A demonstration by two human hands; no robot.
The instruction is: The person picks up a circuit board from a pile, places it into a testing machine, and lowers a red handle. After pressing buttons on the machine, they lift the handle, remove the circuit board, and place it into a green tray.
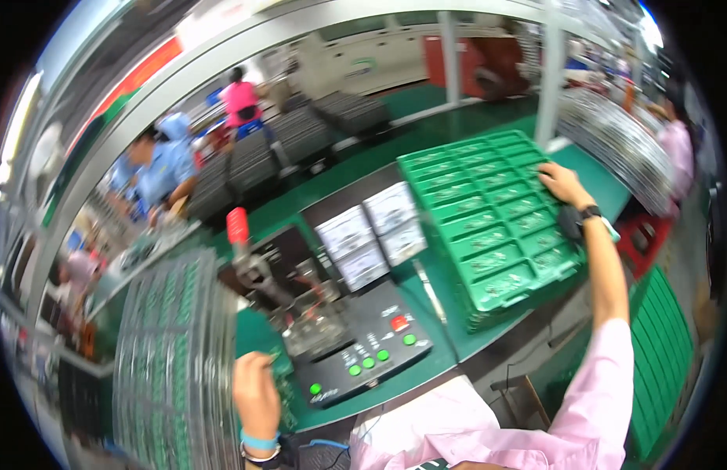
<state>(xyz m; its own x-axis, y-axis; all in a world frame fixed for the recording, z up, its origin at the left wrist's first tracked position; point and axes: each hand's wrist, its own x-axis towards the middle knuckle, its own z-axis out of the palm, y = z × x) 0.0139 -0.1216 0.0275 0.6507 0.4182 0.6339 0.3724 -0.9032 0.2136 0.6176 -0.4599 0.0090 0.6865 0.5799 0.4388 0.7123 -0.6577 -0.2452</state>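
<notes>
My right hand reaches over the far right edge of a green compartment tray. Its fingers are bent down at one compartment; anything between the fingertips is hidden. Small metallic parts lie in the tray's compartments. At the lower left, my left hand has its fingers curled together beside several green circuit boards; I cannot make out what it pinches. Between my hands sits a black test box with green buttons and a red one. A clamp fixture with a red handle stands at its back left.
Stacked clear trays with green boards stand at left. A pen-like tool lies beside the green tray, and picture sheets stand behind the box. More clear trays are at far right, above a red stool. Other people work beyond the frame.
</notes>
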